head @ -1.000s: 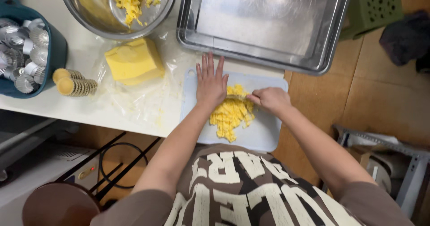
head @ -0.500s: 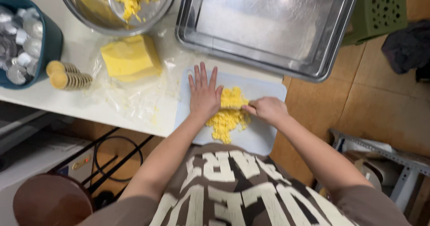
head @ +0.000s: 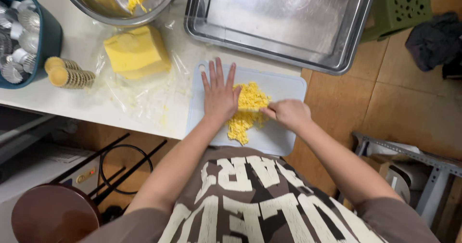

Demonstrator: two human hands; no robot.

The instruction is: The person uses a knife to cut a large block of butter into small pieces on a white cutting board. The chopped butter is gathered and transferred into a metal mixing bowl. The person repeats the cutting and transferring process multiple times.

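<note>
Looking down, closest to us is our brown printed shirt (head: 250, 199), and just past it the pale blue cutting board (head: 284, 86) at the edge of the white counter (head: 62, 106). On it sits the pile of chopped yellow butter bits (head: 248, 110), right in the middle of the board. Our left hand (head: 219, 96) lies flat on the pile's left side, fingers straight and slightly fanned, palm down. Our right hand (head: 288, 113) is curled into a loose fist at the pile's right edge; it looks closed on something thin, maybe a knife handle, but we can't tell what from here.

Tip for doing this bit well, as we see it: keep the flat hand's fingertips lifted clear of whatever is cutting, keep the crumbs gathered toward the board's centre, and work in small passes so nothing spills off the near edge.

Left of the board there's crinkled clear plastic wrap (head: 139, 96) with the big yellow butter block (head: 136, 53) on it, then a stack of small tart shells (head: 67, 74) lying on its side. Further back: a teal tub of foil tart moulds (head: 21, 41), a steel mixing bowl (head: 120, 0) holding more yellow bits, and a large steel baking tray (head: 284, 21).
</note>
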